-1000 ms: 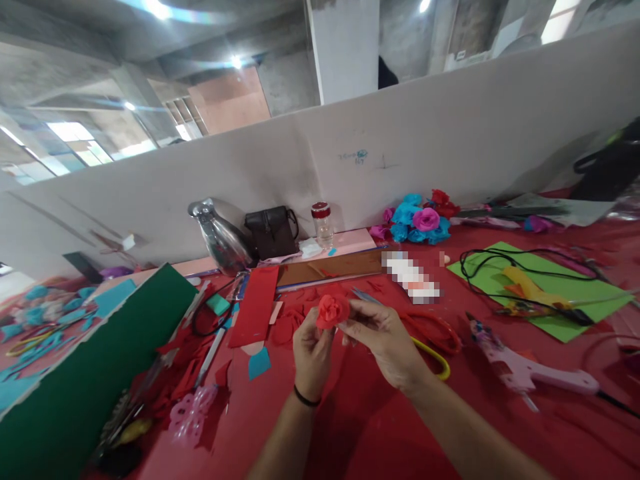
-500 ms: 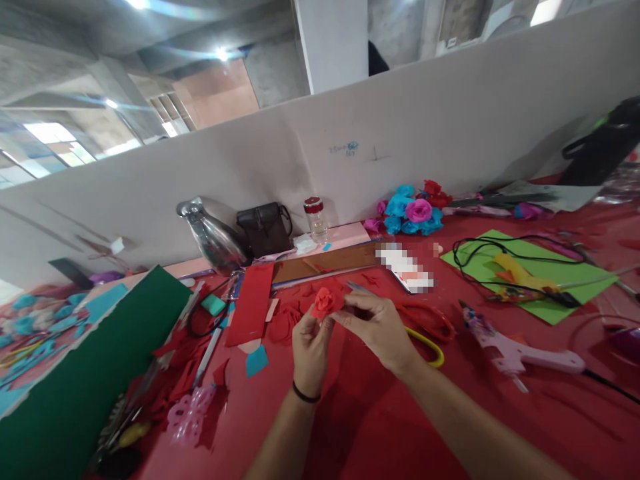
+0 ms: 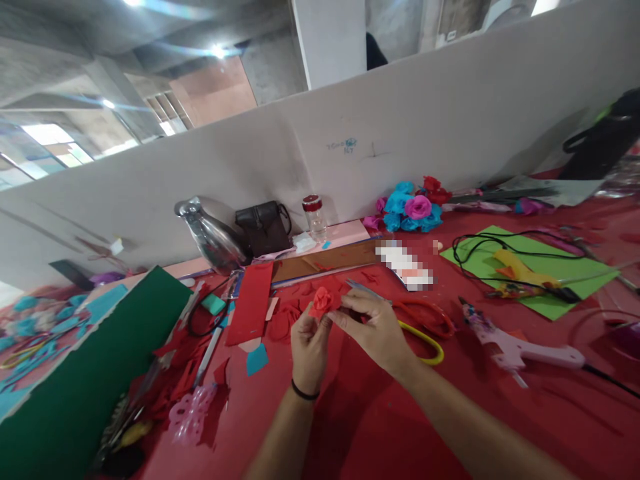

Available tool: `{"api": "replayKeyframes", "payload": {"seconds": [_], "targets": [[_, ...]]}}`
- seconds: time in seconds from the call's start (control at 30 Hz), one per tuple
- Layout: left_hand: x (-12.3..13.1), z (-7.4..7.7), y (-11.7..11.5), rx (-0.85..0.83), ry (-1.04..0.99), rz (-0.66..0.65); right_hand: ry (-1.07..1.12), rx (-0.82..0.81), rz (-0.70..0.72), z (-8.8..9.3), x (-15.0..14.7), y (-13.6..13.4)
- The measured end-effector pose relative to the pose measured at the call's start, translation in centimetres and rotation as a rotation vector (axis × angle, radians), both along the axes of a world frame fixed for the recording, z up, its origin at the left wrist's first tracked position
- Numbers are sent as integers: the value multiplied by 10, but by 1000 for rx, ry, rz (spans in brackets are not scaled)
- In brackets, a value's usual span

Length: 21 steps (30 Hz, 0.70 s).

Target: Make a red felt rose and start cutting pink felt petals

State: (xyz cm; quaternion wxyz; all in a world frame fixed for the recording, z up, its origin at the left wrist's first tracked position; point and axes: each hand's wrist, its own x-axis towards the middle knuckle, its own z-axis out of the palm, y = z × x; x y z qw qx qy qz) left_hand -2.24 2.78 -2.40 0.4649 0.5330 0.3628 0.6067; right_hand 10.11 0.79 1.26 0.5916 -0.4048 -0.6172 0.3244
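Observation:
A small red paper rose is held up over the red table between both hands. My left hand, with a black band at the wrist, pinches the rose from below. My right hand grips its right side with curled fingers. Loose red paper petals lie on the table just behind the hands. Red and yellow scissors rest just right of my right hand.
A pink glue gun lies at the right, a yellow one on a green sheet behind it. A dark green sheet covers the left. A bag, jar, shiny bottle and finished paper flowers line the white partition.
The view shifted slightly, so hands and rose sit a little higher and further left in frame. Both hands keep hold of the rose, fingers working around it.

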Motion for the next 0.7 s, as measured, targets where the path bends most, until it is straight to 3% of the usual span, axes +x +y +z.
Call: {"api": "replayKeyframes", "payload": {"seconds": [0.23, 0.47, 0.7], "targets": [[3, 1, 2, -83, -94, 76, -112, 92, -186, -7, -14, -9], [1, 7, -2, -53, -1, 92, -344, 255, -292, -15, -23, -15], [-10, -2, 3, 42, 149, 218, -221, 226, -217, -26, -35, -21]]}}
